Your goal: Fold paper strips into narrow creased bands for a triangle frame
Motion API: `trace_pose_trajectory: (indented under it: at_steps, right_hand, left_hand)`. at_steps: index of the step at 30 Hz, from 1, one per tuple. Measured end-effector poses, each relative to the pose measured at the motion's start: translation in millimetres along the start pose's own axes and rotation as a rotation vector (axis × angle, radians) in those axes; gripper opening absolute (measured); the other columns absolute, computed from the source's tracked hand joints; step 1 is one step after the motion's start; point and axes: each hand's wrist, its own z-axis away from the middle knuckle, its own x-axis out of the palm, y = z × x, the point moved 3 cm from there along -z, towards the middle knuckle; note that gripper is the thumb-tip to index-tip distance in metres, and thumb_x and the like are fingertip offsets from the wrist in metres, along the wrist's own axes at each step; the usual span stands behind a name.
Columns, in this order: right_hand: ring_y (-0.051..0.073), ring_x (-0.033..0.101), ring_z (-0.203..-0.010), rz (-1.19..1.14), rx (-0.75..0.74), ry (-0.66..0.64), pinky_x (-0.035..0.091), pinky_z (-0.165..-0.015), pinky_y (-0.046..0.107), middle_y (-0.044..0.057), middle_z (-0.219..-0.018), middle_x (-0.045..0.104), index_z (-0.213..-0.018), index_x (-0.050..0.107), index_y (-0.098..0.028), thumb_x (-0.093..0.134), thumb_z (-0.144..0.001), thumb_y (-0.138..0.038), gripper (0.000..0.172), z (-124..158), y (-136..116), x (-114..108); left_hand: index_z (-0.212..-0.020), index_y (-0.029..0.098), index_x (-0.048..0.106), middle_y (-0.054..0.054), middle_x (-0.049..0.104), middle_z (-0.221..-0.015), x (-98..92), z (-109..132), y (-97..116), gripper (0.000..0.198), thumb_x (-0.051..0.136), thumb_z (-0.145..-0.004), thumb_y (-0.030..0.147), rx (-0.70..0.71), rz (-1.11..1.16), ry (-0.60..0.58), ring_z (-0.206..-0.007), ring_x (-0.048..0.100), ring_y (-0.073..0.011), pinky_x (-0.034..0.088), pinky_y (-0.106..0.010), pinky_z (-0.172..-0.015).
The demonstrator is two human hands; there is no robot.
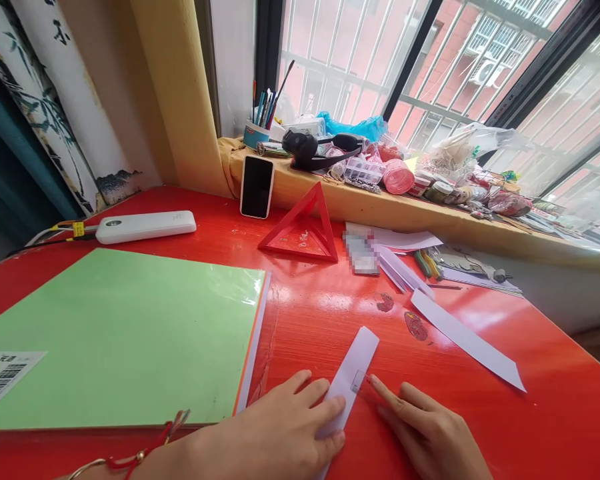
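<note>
From my remote station, I see the white paper strip (349,373) on the red surface (305,300), beneath the spread, flattened fingers of the left hand (280,427); the right hand (435,427) extends an index finger at the strip's right edge, gripping nothing visible, contact uncertain. I judge the strip light, thin, easily creased and apt to slide, best held flat under my fingers or lifted by its long edges. Well beyond the fingers, on the windowsill (405,212), a blue cup (256,135) holds brushes and pens (267,110); a clear compartment box's (364,169) contents are too small to tell.
</note>
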Motion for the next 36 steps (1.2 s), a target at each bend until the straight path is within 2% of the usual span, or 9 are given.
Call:
trace_pose_trajectory:
  at_steps: [3, 9, 18, 26, 29, 31, 34, 36]
  right_hand:
    - [0.006, 0.060, -0.045, 0.027, 0.018, 0.018, 0.047, -0.046, 0.009, -0.004, -0.060, 0.055, -0.120, 0.070, -0.019, 0.036, -0.106, -0.039, 0.042, -1, 4, 1]
    - [0.008, 0.059, -0.044, 0.078, 0.094, 0.037, 0.046, -0.043, 0.013, -0.004, -0.058, 0.052, -0.121, 0.071, -0.020, 0.036, -0.105, -0.044, 0.045, -2, 18, 3]
    - [0.009, 0.060, -0.042, 0.249, 0.211, 0.074, 0.043, -0.037, 0.016, -0.003, -0.059, 0.056, -0.120, 0.072, -0.020, 0.031, -0.104, -0.053, 0.055, -9, 41, 1]
    - [0.012, 0.062, -0.044, 0.474, 0.251, 0.139, 0.037, -0.034, 0.021, -0.001, -0.064, 0.063, -0.123, 0.070, -0.022, 0.023, -0.106, -0.051, 0.058, -4, 52, 4]
    - [0.013, 0.065, -0.049, 0.480, 0.226, 0.167, 0.039, -0.038, 0.023, 0.001, -0.072, 0.069, -0.131, 0.064, -0.020, 0.027, -0.107, -0.046, 0.051, -1, 55, 5]
    - [0.016, 0.067, -0.057, 0.442, 0.166, 0.207, 0.045, -0.047, 0.024, 0.003, -0.075, 0.070, -0.133, 0.060, -0.016, 0.032, -0.106, -0.042, 0.047, -1, 52, 4]
    - [0.017, 0.065, -0.061, 0.331, 0.038, 0.222, 0.049, -0.059, 0.027, 0.002, -0.070, 0.067, -0.127, 0.062, -0.015, 0.039, -0.105, -0.035, 0.038, -7, 41, 3]
    - [0.017, 0.063, -0.061, 0.237, -0.008, 0.192, 0.049, -0.061, 0.027, 0.001, -0.068, 0.065, -0.117, 0.067, -0.017, 0.042, -0.104, -0.031, 0.031, -13, 33, 3]
  left_hand:
    - [-0.118, 0.018, 0.067, -0.010, 0.063, -0.125, 1.0, 0, 1, 0.026, 0.056, -0.095, 0.024, 0.066, -0.041, 0.000, -0.116, 0.057, -0.0271, 0.044, -0.038, -0.103]
    - [-0.118, 0.017, 0.067, -0.010, 0.066, -0.118, 1.0, -1, 2, 0.028, 0.059, -0.093, 0.027, 0.081, -0.057, 0.017, -0.112, 0.058, -0.0280, 0.044, -0.038, -0.101]
    - [-0.124, 0.020, 0.064, -0.009, 0.065, -0.121, 0.4, 0, 3, 0.033, 0.060, -0.092, 0.023, 0.060, -0.022, 0.042, -0.114, 0.057, -0.0260, 0.042, -0.036, -0.102]
    - [-0.127, 0.021, 0.062, -0.009, 0.063, -0.125, 1.5, 1, 3, 0.033, 0.058, -0.095, 0.029, 0.046, -0.009, 0.005, -0.116, 0.056, -0.0261, 0.040, -0.038, -0.105]
    - [-0.121, 0.021, 0.064, -0.009, 0.063, -0.123, 4.1, 1, 2, 0.029, 0.061, -0.094, 0.030, 0.052, 0.009, -0.001, -0.115, 0.055, -0.0257, 0.038, -0.039, -0.106]
    - [-0.121, 0.020, 0.064, -0.008, 0.064, -0.120, 9.5, -1, -1, 0.029, 0.060, -0.095, 0.033, 0.038, 0.009, -0.020, -0.114, 0.055, -0.0256, 0.037, -0.040, -0.107]
    - [-0.119, 0.015, 0.063, -0.006, 0.066, -0.109, 21.1, -7, -7, 0.042, 0.065, -0.091, 0.046, 0.015, 0.036, -0.032, -0.104, 0.058, -0.0247, 0.039, -0.041, -0.106]
    - [-0.112, 0.016, 0.065, -0.004, 0.066, -0.104, 27.9, -10, -11, 0.046, 0.073, -0.084, 0.052, -0.019, 0.066, 0.003, -0.098, 0.059, -0.0233, 0.039, -0.040, -0.106]
